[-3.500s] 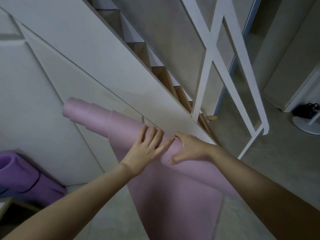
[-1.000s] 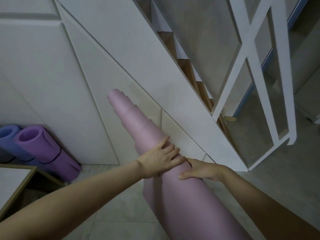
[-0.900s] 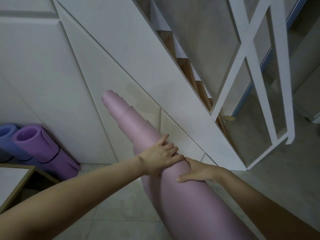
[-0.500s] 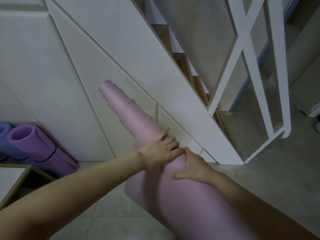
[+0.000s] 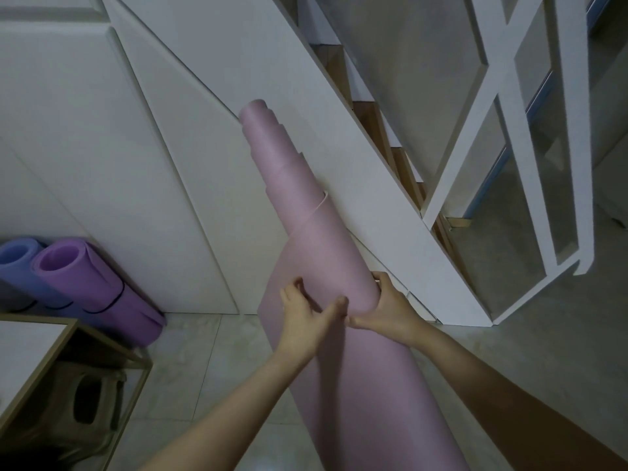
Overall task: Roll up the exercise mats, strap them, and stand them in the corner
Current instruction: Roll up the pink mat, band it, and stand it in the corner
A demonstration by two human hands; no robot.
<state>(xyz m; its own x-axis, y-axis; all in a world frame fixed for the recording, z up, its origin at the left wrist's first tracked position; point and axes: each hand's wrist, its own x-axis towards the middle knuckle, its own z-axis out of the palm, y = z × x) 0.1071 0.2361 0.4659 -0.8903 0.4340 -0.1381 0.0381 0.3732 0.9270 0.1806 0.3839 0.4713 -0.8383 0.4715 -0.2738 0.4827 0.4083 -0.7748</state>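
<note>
- Head view: we hold the pink mat point(image 5: 306, 205) up off the tiled floor point(image 5: 204, 368), its rolled far end pointing up and away from us towards the white panelled side of the staircase point(image 5: 170, 130). We cannot tell whether it touches the panel.
- That far end is uneven, with the inner turns poking out in steps beyond the outer ones, and the outer layer hangs loose on the left.
- Our left hand point(image 5: 302, 321) curls its fingers into that loose outer layer and grips it, thumb reaching towards the other hand.
- Our right hand point(image 5: 387, 311) wraps round the right side of the roll, thumb on the front and fingers curled behind it.
- Low on the left, a purple rolled mat point(image 5: 98, 290) and a blue rolled mat point(image 5: 17, 263) lean side by side against the panelling, each ringed by dark straps.
- Just in front of them stands a wood-framed table point(image 5: 34, 351) with something grey beneath that we cannot make out.
- To the right rise wooden stair treads point(image 5: 370, 120) and a white railing point(image 5: 530, 130).
</note>
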